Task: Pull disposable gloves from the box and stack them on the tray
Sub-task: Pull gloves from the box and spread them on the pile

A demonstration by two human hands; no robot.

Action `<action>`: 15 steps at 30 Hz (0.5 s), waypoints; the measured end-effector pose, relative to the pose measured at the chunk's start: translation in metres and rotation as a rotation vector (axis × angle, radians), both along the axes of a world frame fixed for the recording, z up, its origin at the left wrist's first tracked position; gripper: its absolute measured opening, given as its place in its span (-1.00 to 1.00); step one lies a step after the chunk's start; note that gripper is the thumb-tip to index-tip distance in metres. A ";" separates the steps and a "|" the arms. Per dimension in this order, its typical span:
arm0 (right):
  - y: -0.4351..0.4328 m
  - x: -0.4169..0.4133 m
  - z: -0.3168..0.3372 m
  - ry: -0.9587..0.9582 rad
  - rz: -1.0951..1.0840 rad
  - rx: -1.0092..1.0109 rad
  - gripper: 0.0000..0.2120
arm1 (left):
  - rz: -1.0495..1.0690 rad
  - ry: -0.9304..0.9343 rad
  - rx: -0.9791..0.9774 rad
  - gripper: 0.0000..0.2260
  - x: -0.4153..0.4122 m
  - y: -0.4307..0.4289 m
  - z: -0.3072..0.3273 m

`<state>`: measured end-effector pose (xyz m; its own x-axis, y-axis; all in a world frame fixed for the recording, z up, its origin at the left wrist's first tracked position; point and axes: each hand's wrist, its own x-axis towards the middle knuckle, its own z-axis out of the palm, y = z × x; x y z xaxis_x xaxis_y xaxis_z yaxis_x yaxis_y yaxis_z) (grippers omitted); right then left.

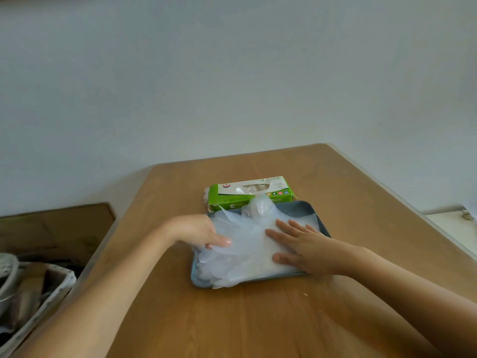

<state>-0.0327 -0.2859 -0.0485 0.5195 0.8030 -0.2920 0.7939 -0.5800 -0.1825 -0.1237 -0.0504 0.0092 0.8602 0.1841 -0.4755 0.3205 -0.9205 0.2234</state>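
A green and white glove box (251,193) lies on the wooden table just behind a blue-grey tray (302,208). A pile of thin clear disposable gloves (245,257) covers most of the tray, and part of it bunches up (259,209) at the far edge near the box. My left hand (200,232) pinches the left side of the top glove between thumb and fingers. My right hand (300,245) lies flat with spread fingers, pressing on the right side of the pile.
The wooden table (258,319) extends toward me and to the right, with a plain wall behind it. A fabric-lined basket (33,288) of clutter sits on the floor to the left, below a brown board (56,228).
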 end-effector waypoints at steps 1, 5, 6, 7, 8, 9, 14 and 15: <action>0.000 0.000 0.000 -0.002 0.000 -0.009 -0.38 | 0.014 0.035 0.115 -0.51 -0.002 0.003 0.006; 0.000 0.001 -0.002 -0.008 0.003 -0.017 -0.34 | 0.140 -0.257 0.418 -0.58 -0.010 -0.002 0.029; 0.001 0.001 -0.002 -0.014 0.006 -0.024 -0.32 | 0.131 -0.424 0.400 -0.62 -0.006 -0.009 0.027; 0.001 0.002 -0.002 -0.017 0.007 -0.032 -0.31 | 0.096 -0.579 0.316 -0.69 -0.001 -0.020 0.022; 0.001 0.002 -0.002 -0.022 0.009 -0.042 -0.28 | 0.047 -0.694 0.192 -0.76 0.006 -0.034 0.015; 0.001 0.002 -0.002 -0.026 0.009 -0.048 -0.24 | -0.014 -0.750 0.080 -0.77 0.013 -0.050 0.006; 0.000 0.000 -0.003 -0.031 0.002 -0.048 -0.05 | -0.234 -0.402 0.054 -0.48 0.034 -0.079 -0.056; -0.002 0.001 -0.001 -0.024 -0.001 -0.050 -0.01 | -0.202 -0.341 0.079 -0.44 0.034 -0.073 -0.065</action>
